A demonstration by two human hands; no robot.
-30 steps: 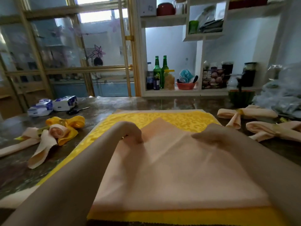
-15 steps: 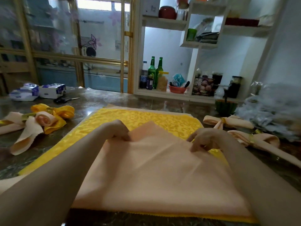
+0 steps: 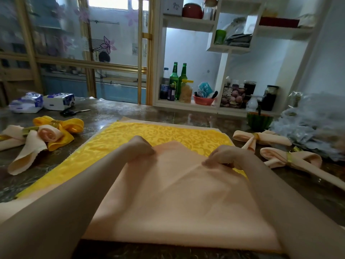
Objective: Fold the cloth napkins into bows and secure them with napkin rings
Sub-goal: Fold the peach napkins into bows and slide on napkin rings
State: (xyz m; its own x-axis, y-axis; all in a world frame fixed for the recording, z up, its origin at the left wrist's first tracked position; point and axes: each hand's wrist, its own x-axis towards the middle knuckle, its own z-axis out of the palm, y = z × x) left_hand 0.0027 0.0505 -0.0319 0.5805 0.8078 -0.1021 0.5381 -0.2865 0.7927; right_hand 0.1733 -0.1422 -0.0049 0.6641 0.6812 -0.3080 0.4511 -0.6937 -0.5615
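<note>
Napkin (image 3: 177, 193), centre: plain peach.
Cloth (image 3: 168, 133) beneath it: bright yellow, with a darker gold scroll-and-leaf pattern.
Table (image 3: 104, 116): dark brown-grey, mottled like marble.
Left side: yellow bow (image 3: 74, 126) with a gold napkin ring (image 3: 55, 123); peach bow (image 3: 28, 152), plain.
Right side: far peach bow (image 3: 270, 140) and near peach bow (image 3: 302, 158), both plain, each banded in gold.
Tissue packs (image 3: 57, 100): white with blue print.
Scissors (image 3: 69, 113): black handles.
Door frame (image 3: 147, 53): gold.
Glass panels (image 3: 107, 44): purple flower motifs.
Shelf unit (image 3: 188, 23): white.
Two bottles (image 3: 174, 79): green.
Bowl (image 3: 203, 100): red.
Pot (image 3: 192, 10) on the top shelf: red.
Round object (image 3: 259, 120) at right: green with darker stripes.
</note>
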